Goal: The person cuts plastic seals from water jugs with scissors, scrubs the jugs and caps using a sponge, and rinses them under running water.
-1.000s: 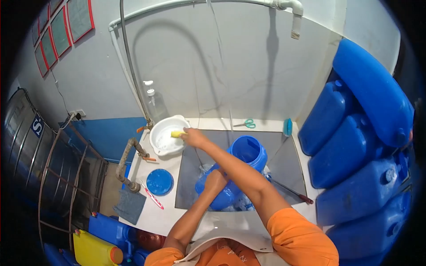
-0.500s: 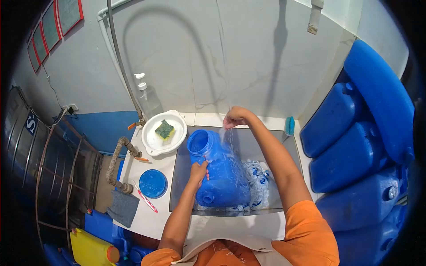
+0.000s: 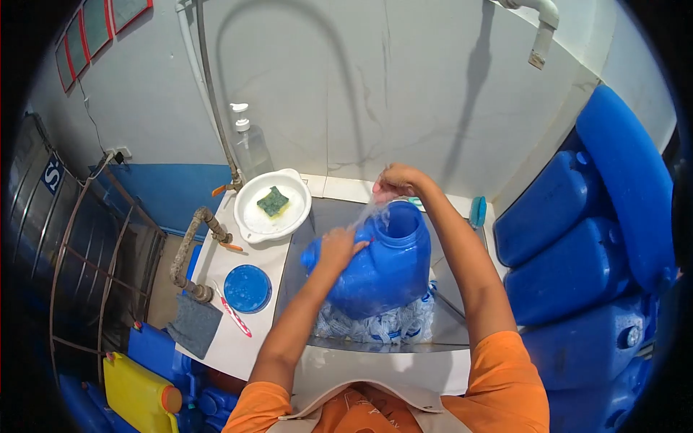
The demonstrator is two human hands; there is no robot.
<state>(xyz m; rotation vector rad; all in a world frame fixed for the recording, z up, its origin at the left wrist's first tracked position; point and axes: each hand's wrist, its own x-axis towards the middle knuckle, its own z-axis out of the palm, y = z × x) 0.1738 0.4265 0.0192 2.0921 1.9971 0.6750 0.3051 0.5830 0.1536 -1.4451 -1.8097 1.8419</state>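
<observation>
A large blue plastic jug (image 3: pixel 382 278) is tilted over the steel sink (image 3: pixel 455 325), its wide round mouth facing up near the back. My left hand (image 3: pixel 339 249) is closed around the jug's handle, beside a narrow spout on the left. Behind the jug's mouth, my right hand (image 3: pixel 395 182) has its fingers curled together. Water (image 3: pixel 369 215) streams down from those fingers onto the jug. What they hold, if anything, is hidden. Clear crumpled plastic with blue bits (image 3: pixel 375 326) lies under the jug in the sink.
Left of the sink are a white basin (image 3: pixel 249 216) with a sponge (image 3: pixel 273 202), a pump bottle (image 3: pixel 251 148), a blue lid (image 3: pixel 247 289), a toothbrush (image 3: pixel 234 314) and a grey cloth (image 3: pixel 195 325). Several blue jugs (image 3: pixel 563 267) stand at right, near a teal brush (image 3: pixel 477 212).
The jug has turned, its mouth swinging to the right and its small spout to the left. My left hand has moved up with it. My right hand stays near the back edge.
</observation>
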